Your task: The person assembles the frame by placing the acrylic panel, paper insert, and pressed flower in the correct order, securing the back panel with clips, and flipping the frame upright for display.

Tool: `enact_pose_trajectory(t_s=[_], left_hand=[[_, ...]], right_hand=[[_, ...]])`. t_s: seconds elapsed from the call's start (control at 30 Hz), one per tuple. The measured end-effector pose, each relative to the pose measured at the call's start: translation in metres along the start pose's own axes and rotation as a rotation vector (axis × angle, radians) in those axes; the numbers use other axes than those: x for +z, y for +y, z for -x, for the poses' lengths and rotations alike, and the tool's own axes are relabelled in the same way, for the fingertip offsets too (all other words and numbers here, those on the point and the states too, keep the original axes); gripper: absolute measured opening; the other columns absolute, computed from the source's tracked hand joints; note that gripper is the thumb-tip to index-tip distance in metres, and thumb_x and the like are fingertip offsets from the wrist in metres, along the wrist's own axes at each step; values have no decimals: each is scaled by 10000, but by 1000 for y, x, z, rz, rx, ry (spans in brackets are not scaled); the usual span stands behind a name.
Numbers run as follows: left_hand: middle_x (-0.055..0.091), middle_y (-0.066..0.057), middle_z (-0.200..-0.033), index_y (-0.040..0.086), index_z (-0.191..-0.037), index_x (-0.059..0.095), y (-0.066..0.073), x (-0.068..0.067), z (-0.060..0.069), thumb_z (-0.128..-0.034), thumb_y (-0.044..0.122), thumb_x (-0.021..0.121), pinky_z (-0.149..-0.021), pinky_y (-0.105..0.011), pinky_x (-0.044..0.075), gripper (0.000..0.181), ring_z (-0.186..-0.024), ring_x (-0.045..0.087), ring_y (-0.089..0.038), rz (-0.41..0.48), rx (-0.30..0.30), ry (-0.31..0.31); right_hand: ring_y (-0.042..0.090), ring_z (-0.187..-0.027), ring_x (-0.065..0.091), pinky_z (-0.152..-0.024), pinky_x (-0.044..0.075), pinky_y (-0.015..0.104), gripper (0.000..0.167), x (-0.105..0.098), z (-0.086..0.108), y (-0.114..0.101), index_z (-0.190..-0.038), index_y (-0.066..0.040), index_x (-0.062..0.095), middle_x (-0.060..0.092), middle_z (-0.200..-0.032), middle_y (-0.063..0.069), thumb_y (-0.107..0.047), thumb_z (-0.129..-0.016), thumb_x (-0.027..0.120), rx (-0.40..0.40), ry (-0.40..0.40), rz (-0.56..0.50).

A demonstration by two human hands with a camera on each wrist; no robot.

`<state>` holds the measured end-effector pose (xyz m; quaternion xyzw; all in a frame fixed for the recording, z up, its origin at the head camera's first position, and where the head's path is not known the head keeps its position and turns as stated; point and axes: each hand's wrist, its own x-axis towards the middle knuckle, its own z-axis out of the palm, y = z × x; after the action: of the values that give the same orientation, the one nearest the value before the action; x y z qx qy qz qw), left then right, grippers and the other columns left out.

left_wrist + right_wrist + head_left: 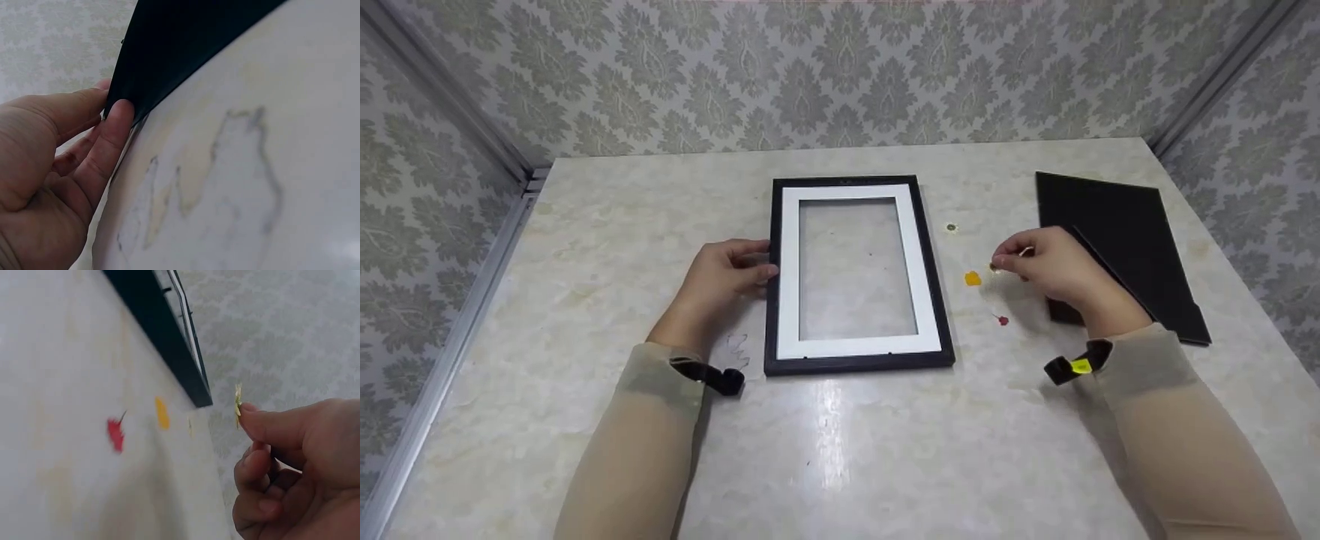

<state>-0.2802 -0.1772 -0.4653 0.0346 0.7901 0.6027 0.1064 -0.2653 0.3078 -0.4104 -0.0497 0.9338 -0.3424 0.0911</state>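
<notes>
Tabletop: the pale, marbled surface (pixel 585 262) filled most of the lower frame, with patterned wallpaper (pixel 847 75) along the top.
Left hand: the hand (pixel 724 270), left of centre, was clamped on the picture frame's left side, its thumb on the edge.
Left wristband: the black band (pixel 727 381) lay below that hand, at the cuff.
Picture frame: the black rectangular frame (pixel 859 366) lay on the tabletop at the centre, with a white inner border (pixel 855 347) around its clear window.
Pale flower: a small pale bloom (pixel 952 227) lay just beside the frame's upper right side.
Yellow piece: a flat yellow piece (pixel 973 278) lay right of centre, below the pale flower.
Held flower: a small yellowish flower (pixel 237 408) was raised off the tabletop, right of the yellow piece.
Red flower: a small red bloom (pixel 1003 320) lay below the yellow piece.
Right hand: the hand (pixel 1054 266), right of centre, had thumb and forefinger together, pinching the held flower.
Black boards: dark flat panels (pixel 1117 232) lay at the right, partly behind the right hand.
</notes>
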Motion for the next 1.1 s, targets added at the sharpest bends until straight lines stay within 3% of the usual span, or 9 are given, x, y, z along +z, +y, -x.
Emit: enact_pose_trajectory(t_s=[0.27,0.53,0.73,0.87,1.1], left_hand=[[713,-329,-1471,-38,-1548,643,1,-3,-4,-1040,5,787,-848,-279,732,529,-876,808,-78,36,15,-6],[714,-344,-1457,-47,-1529,656,-2,-2,-2,-1028,-1,797,-832,-288,736,523,-860,809,-79,63,-5,2],[720,-342,-1446,-46,-1526,659,-1,-1,0,-1017,-8,804,-833,-301,738,531,-892,810,-120,110,-26,13],[732,-319,-1447,-32,-1518,675,-1,-2,-1,-1017,19,813,-828,-288,735,522,-901,807,-99,63,-18,11],[745,-301,-1438,-25,-1510,684,-4,-2,0,-1016,19,812,-823,-282,734,512,-910,804,-83,21,1,7]], right_hand=[[137,-801,559,-660,460,265,210,9,-24,-61,-1171,-57,841,770,-1055,14,-233,-1123,736,-28,2,-93],[139,-835,539,-689,434,270,210,40,-62,-102,-1198,-78,821,708,-1027,-7,-254,-1133,727,15,-49,-190],[157,-924,554,-787,484,286,196,60,-92,-124,-1156,-42,808,751,-1122,42,-214,-1135,717,1,-56,-145],[181,-972,582,-828,504,304,209,70,-109,-133,-1151,-16,805,791,-1249,144,-188,-1148,686,-16,-60,-56],[202,-939,598,-822,517,322,200,88,-123,-136,-1145,-21,816,768,-1185,133,-171,-1137,685,24,-44,51]])
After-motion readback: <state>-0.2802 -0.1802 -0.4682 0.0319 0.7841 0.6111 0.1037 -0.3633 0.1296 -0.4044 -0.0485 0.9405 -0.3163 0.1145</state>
